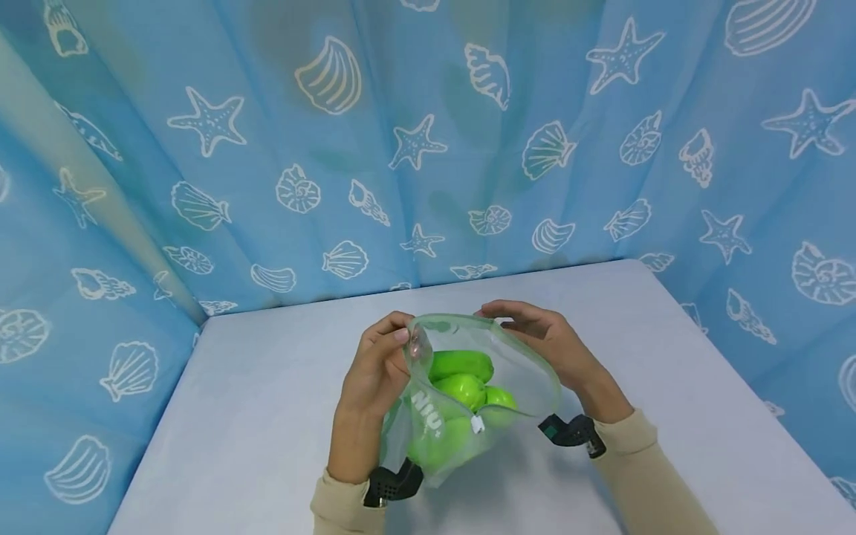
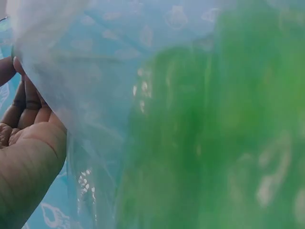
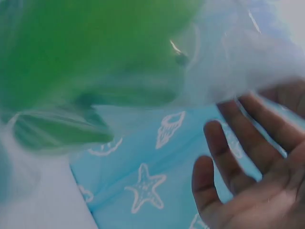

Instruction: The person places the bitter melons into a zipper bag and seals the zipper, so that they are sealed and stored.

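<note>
A translucent zip bag (image 1: 528,364) with a pale green rim is held up, its mouth wide. Inside it lie several bright green, shiny vegetable-like pieces; the top one is a long rounded piece (image 1: 461,364), with a lumpy pepper-like piece (image 1: 463,389) below. My left hand (image 1: 376,371) pinches the left end of the rim between thumb and fingers. On the far right side, my right hand (image 1: 551,342) holds the rim by thumb and fingertips, its other fingers spread in the right wrist view. The bag wall blurs the green contents (image 2: 190,133) in the left wrist view.
Beneath the bag is a white table (image 1: 267,401). A blue curtain (image 1: 374,148) with white shells and starfish surrounds its back and sides. A small white zip slider (image 1: 477,424) sits on the bag's near rim. Both wrists carry black camera mounts (image 1: 394,483).
</note>
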`<action>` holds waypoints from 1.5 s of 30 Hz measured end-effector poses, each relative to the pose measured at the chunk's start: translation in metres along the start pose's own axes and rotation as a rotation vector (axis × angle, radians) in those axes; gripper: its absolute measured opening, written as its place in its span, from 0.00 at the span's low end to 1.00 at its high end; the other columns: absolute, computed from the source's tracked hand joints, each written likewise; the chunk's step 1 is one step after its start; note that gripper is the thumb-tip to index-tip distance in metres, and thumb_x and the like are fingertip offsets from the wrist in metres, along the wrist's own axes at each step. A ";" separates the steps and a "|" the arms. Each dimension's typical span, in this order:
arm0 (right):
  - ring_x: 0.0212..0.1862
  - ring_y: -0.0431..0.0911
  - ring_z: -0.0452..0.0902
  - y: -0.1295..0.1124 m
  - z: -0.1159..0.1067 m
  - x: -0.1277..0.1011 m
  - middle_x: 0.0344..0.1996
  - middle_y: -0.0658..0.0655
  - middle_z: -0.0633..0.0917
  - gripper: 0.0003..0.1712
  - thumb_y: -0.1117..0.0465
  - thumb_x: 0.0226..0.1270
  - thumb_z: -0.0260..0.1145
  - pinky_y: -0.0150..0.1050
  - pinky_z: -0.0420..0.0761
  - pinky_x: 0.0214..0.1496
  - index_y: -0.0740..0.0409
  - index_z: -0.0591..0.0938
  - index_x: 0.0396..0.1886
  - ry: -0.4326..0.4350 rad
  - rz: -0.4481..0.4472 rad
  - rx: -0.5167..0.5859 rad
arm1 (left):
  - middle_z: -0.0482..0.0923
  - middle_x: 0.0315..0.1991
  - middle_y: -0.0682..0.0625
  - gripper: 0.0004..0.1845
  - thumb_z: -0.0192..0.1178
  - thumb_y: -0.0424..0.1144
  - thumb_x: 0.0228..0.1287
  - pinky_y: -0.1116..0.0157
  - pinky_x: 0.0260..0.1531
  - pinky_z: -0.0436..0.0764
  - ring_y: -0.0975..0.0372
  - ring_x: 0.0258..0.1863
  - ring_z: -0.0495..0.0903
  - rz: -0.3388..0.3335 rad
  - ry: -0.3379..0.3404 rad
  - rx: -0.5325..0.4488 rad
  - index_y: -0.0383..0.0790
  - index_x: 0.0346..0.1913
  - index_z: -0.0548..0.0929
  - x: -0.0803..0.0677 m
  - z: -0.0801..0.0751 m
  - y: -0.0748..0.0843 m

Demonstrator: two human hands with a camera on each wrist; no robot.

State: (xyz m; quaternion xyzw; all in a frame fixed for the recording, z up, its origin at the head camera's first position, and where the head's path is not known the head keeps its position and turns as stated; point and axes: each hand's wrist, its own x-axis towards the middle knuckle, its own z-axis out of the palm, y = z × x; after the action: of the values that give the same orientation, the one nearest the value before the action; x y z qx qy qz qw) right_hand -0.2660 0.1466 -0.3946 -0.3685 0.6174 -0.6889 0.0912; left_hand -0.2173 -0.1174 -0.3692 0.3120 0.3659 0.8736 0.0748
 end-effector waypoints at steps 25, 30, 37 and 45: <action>0.44 0.57 0.72 -0.050 0.016 -0.002 0.36 0.65 0.81 0.12 0.83 0.52 0.60 0.44 0.73 0.51 0.74 0.80 0.38 0.208 -0.444 -0.170 | 0.76 0.30 0.46 0.09 0.47 0.32 0.70 0.68 0.28 0.73 0.59 0.27 0.72 -0.022 0.134 0.337 0.34 0.40 0.78 0.004 0.011 0.015; 0.35 0.48 0.72 -0.072 0.033 -0.014 0.30 0.62 0.81 0.09 0.82 0.52 0.61 0.37 0.74 0.47 0.73 0.80 0.34 0.492 -0.414 -0.386 | 0.75 0.31 0.43 0.15 0.45 0.39 0.72 0.62 0.27 0.69 0.54 0.25 0.67 0.058 0.111 0.596 0.29 0.41 0.77 -0.012 0.012 0.028; 0.30 0.44 0.72 -0.088 0.040 -0.021 0.28 0.61 0.82 0.07 0.78 0.52 0.64 0.34 0.75 0.43 0.71 0.82 0.32 0.720 -0.377 -0.538 | 0.69 0.46 0.39 0.37 0.48 0.58 0.65 0.59 0.36 0.68 0.55 0.37 0.68 0.152 -0.272 0.812 0.23 0.57 0.63 -0.025 0.039 0.052; 0.31 0.45 0.73 -0.095 0.033 -0.022 0.29 0.64 0.82 0.07 0.77 0.52 0.64 0.33 0.76 0.44 0.74 0.81 0.33 0.785 -0.395 -0.555 | 0.76 0.41 0.47 0.20 0.68 0.30 0.50 0.66 0.34 0.73 0.61 0.36 0.74 0.182 0.006 1.271 0.32 0.47 0.76 -0.024 0.069 0.064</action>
State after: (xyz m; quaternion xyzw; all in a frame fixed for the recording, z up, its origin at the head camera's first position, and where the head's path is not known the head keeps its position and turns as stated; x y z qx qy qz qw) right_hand -0.1985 0.1548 -0.3177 -0.2020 0.6834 -0.5895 -0.3804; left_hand -0.1506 -0.1308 -0.2999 0.3227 0.7847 0.4900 -0.2002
